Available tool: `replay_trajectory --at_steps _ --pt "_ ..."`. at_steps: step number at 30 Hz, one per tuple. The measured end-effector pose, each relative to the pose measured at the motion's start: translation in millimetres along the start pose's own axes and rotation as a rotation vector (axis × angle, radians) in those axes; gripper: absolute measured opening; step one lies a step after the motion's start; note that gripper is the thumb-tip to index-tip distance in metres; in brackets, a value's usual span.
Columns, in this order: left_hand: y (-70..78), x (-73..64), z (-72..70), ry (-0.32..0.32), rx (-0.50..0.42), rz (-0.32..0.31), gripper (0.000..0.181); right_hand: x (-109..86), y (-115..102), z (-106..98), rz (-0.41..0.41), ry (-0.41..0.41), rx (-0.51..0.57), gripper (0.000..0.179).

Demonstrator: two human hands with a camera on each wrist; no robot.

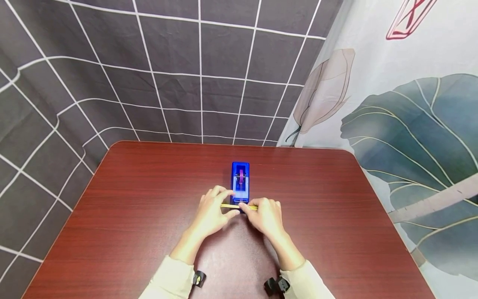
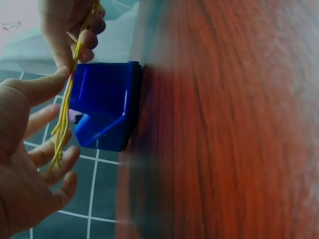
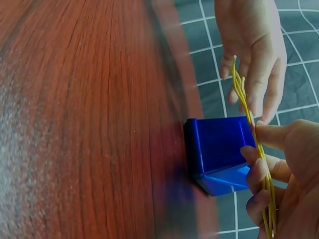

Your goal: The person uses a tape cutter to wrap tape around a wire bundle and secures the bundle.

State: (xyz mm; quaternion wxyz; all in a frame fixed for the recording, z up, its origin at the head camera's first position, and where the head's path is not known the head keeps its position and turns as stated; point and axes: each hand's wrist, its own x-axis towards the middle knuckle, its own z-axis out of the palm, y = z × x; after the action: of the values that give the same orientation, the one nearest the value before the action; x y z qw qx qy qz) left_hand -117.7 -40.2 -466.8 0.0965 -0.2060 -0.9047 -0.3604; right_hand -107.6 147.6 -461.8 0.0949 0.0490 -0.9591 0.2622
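My right hand pinches a bundle of thin yellow strands, possibly wires, between thumb and curled fingers. The bundle lies crosswise just before the near end of a blue tape dispenser, which stands on the table with a purple roll inside. Spread fingers of my left hand surround the other end of the bundle, without closing on it. In the left wrist view its thumb reaches the strands beside the right thumb. Loose ends of the bundle fan slightly apart there.
A reddish-brown wooden table extends around the hands. Behind it hangs a dark grey curtain with white grid lines. A pale leaf-patterned curtain hangs at the right. Small black devices sit at the wrists.
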Motion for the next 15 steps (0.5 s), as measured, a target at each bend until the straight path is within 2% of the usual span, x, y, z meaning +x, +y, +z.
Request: replay_trajectory --at_steps 5,15 --pt "2.6 0.2 1.0 -0.049 0.018 0.085 0.047 0.5 -1.9 -0.1 0.011 -0.01 -0.001 0.029" --pt "1.5 -0.3 1.9 -0.054 0.092 0.134 0.04 0.1 -1.9 0.3 0.012 -0.008 0.002 0.027"
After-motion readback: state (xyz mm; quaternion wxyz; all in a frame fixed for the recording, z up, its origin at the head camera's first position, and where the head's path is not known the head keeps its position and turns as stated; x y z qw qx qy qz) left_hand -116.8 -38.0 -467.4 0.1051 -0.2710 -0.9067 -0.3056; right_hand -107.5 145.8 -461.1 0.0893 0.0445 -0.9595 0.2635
